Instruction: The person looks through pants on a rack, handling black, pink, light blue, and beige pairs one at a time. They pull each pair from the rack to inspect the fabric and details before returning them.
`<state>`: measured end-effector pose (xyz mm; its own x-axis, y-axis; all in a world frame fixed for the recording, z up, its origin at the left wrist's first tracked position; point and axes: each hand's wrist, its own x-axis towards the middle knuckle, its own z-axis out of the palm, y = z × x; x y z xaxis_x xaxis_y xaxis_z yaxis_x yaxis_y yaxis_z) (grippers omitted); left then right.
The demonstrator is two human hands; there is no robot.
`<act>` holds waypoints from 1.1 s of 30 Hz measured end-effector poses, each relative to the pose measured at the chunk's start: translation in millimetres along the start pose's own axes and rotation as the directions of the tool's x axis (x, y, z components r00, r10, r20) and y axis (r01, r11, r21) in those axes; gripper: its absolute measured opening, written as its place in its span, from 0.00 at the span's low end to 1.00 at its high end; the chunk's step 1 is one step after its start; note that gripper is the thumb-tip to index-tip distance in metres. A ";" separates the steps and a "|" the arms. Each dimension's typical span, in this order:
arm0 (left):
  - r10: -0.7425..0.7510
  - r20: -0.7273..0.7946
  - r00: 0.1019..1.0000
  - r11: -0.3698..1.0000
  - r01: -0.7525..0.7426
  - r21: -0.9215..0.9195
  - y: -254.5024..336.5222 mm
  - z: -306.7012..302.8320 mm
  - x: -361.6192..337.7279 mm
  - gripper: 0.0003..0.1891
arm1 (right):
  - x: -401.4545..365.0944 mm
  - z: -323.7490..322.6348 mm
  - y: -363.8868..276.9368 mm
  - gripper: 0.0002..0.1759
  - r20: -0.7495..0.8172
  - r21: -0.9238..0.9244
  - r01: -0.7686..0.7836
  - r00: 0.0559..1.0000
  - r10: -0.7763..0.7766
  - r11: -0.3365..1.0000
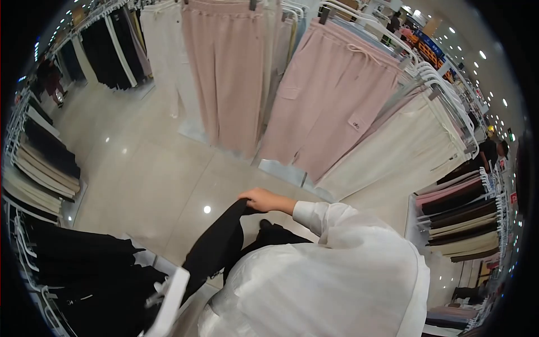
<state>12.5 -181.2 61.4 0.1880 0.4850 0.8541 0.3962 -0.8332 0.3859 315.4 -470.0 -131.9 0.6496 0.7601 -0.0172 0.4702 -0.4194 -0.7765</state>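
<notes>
My right hand (261,200) is closed on the edge of a black garment (216,244), its arm reaching in from the right in a white sleeve. The cloth runs from my fingers down and left, stretched in a long fold. Near its lower end is a blurred white object (173,300), perhaps part of a hanger or rack. More black garments (84,264) hang beside it at the lower left. My left hand is not in view.
Pink trousers (331,95) and cream trousers (401,146) hang on a rack ahead. Racks of folded-over trousers stand at the left (48,168) and right (463,224). Tiled floor (151,174) lies between them. A person (491,149) is at the far right, another (51,78) at the far left.
</notes>
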 end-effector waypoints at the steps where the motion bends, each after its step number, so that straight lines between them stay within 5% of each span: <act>1: 0.064 0.064 0.996 0.997 -0.061 -0.044 13.2 7.0 9.3 0.18 | -8.8 -8.2 6.4 0.14 -0.020 -0.031 -0.085 0.996 0.084 0.996; 3: 0.049 0.198 0.979 0.990 -0.021 -0.140 23.5 21.9 13.8 0.21 | -26.3 -23.9 17.4 0.17 -0.097 -0.098 -0.244 0.967 0.235 0.965; 4: -0.096 0.326 0.940 0.968 0.164 -0.190 -18.3 33.8 -0.2 0.10 | -36.4 -33.6 23.6 0.17 -0.104 -0.094 -0.248 0.965 0.239 0.964; 5: 0.026 0.329 0.944 0.978 0.044 -0.203 0.6 47.8 10.0 0.18 | -47.1 -46.1 30.5 0.17 -0.168 -0.105 -0.272 0.953 0.252 0.957; 6: 0.123 0.334 0.935 0.941 -0.003 -0.339 9.8 67.4 14.5 0.15 | -56.8 -59.5 37.5 0.17 -0.229 -0.116 -0.292 0.938 0.261 0.949; 7: 0.006 0.444 0.896 0.949 0.135 -0.285 35.7 81.7 26.3 0.17 | -66.0 -71.5 49.2 0.16 -0.268 -0.140 -0.317 0.924 0.272 0.938; 11: 0.292 0.506 0.812 0.865 0.002 -0.502 131.4 171.4 61.7 0.14 | -102.2 -130.2 97.9 0.16 -0.452 -0.140 -0.323 0.862 0.230 0.936; 12: 0.237 0.641 0.730 0.851 0.162 -0.499 158.1 178.9 68.2 0.15 | -110.5 -150.8 110.0 0.17 -0.464 -0.136 -0.305 0.860 0.212 0.942; 14: 0.311 0.696 0.647 0.869 0.104 -0.485 204.4 156.7 71.0 0.15 | -124.5 -199.9 129.9 0.21 -0.696 -0.450 -0.267 0.703 -0.147 0.852; 16: 0.367 0.659 0.656 0.845 0.062 -0.532 225.1 149.5 73.6 0.15 | -136.0 -273.8 110.1 0.25 -0.824 -0.466 -0.404 0.523 -0.219 0.787; 17: 0.434 0.625 0.649 0.814 0.013 -0.580 231.2 149.3 72.1 0.14 | -137.6 -307.5 45.8 0.24 -0.892 -0.285 -0.300 0.431 -0.137 0.910; 18: 0.419 0.630 0.654 0.821 0.023 -0.570 236.0 154.7 71.1 0.14 | -139.4 -344.4 47.2 0.20 -0.927 -0.177 -0.119 0.354 -0.125 0.977; 19: 0.337 0.648 0.684 0.823 0.121 -0.556 240.2 163.8 72.3 0.13 | -134.9 -372.5 22.9 0.21 -0.917 0.084 0.187 0.400 0.003 0.979; 20: 0.256 0.663 0.703 0.813 0.215 -0.542 241.3 170.9 72.2 0.13 | -130.2 -396.1 -1.6 0.22 -0.871 0.350 0.449 0.478 0.109 0.822; 21: 0.283 0.643 0.712 0.779 0.221 -0.587 239.6 176.6 69.2 0.12 | -123.0 -414.2 -7.1 0.22 -0.869 0.352 0.453 0.482 0.107 0.819; 23: 0.295 0.618 0.729 0.790 0.178 -0.587 250.4 176.9 64.7 0.12 | -105.6 -449.1 -13.8 0.23 -0.744 0.662 0.691 0.654 0.138 0.290; 24: 0.309 0.598 0.739 0.799 0.140 -0.585 256.3 175.6 62.6 0.12 | -96.1 -461.4 -17.2 0.23 -0.741 0.663 0.690 0.659 0.126 0.291; 26: 0.303 0.606 0.736 0.821 0.122 -0.558 261.0 173.3 62.9 0.13 | -74.6 -480.0 -22.2 0.21 -0.869 0.493 0.819 0.450 0.206 0.292; 27: 0.313 0.607 0.731 0.829 0.102 -0.550 259.2 174.5 61.0 0.13 | -65.3 -491.2 -17.7 0.21 -0.866 0.498 0.819 0.458 0.200 0.285; 29: 0.319 0.613 0.723 0.851 0.066 -0.521 257.4 171.1 60.7 0.13 | -53.6 -511.4 -3.7 0.18 -0.896 0.428 0.817 0.325 0.304 0.386; 33: 0.282 0.641 0.714 0.881 0.072 -0.468 249.5 166.1 61.3 0.13 | -48.7 -525.6 -24.3 0.18 -0.860 0.500 0.826 0.438 0.260 0.262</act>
<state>272.2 -315.2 152.1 0.8220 0.2818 0.4948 -0.0576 -0.8234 0.5646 586.4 -757.7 218.8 0.9211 -0.2030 0.3321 0.3607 0.7659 -0.5323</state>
